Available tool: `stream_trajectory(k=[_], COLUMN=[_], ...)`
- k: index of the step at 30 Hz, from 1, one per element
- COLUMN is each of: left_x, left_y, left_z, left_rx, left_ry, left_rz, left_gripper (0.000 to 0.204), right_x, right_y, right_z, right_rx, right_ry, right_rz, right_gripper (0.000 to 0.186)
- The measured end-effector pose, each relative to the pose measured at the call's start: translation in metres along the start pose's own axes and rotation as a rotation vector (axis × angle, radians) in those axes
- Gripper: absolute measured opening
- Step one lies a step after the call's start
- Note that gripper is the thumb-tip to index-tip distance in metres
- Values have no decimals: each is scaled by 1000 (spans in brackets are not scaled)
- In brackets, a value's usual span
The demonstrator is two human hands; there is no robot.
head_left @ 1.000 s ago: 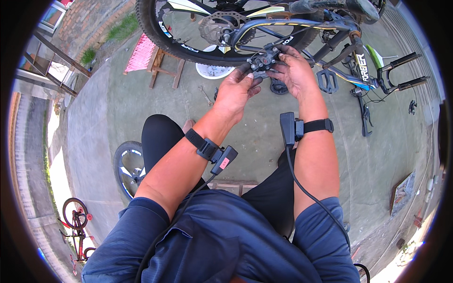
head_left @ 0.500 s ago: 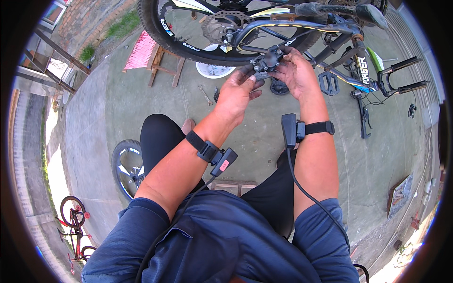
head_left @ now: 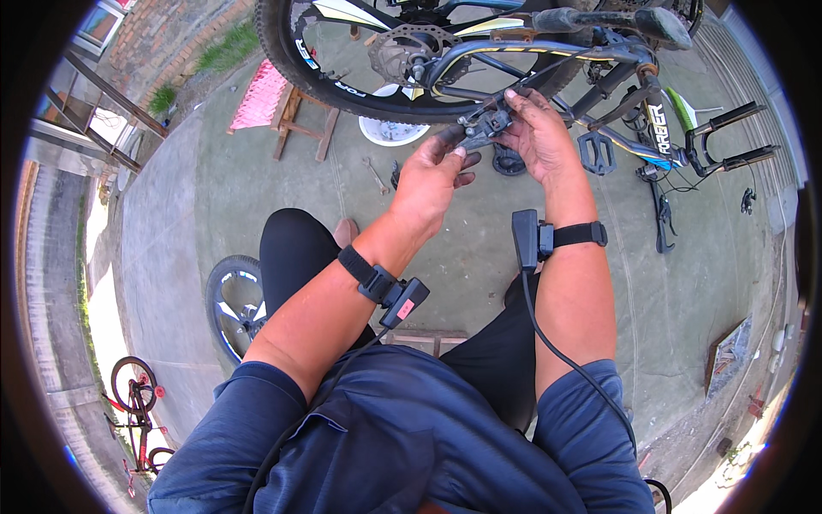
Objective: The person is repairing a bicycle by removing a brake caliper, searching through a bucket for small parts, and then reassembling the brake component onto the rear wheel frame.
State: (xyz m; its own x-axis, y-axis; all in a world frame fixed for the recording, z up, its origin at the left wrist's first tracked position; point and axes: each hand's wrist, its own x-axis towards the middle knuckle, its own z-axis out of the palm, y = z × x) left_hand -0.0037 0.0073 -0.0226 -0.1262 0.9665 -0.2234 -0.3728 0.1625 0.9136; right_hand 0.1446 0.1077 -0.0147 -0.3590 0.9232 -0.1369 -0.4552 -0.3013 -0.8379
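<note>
Two bare hands handling a small part beside a bicycle. The dark metal part (head_left: pixel 490 126) is held up between the left hand (head_left: pixel 426 176) and the right hand (head_left: pixel 541 141), in front of the tyre of the large wheel (head_left: pixel 282 60) as the view looks down. Compared with half a second ago, the part is turned: a rounded dark face showed upward then, whereas a narrower, more angular side with small fittings shows now. Both hands remain in nearly the same place, so the change appears to come from the fingers. For the work in hand, this suggests that the part is being turned about and is not yet fixed. The left grip is closed, thumb against fingers, on the near left end of the part; the right grip is bent around its right end, only slightly open, with some contacts hidden. Whether the part also touches the bike frame (head_left: pixel 514 47) cannot be told. The brake disc (head_left: pixel 385 62) lies above and to the left; a white bowl (head_left: pixel 394 142) stands beyond the left hand, a wrench (head_left: pixel 375 174) lies on the floor (head_left: pixel 479 257), and a pedal (head_left: pixel 596 152) is just right of the right hand
</note>
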Motion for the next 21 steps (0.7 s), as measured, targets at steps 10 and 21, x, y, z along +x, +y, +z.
stream_trajectory(k=[10, 21], left_x=[-5, -8], left_y=[-4, -4], left_z=[-1, 3], left_rx=[67, 88], left_ry=[-17, -15], left_rz=[22, 49], left_gripper=[36, 35], right_x=[0, 6], right_y=[-1, 4], right_z=[-2, -9], right_rx=[33, 4], right_ry=[-10, -22], right_rz=[-4, -23], right_gripper=[18, 19])
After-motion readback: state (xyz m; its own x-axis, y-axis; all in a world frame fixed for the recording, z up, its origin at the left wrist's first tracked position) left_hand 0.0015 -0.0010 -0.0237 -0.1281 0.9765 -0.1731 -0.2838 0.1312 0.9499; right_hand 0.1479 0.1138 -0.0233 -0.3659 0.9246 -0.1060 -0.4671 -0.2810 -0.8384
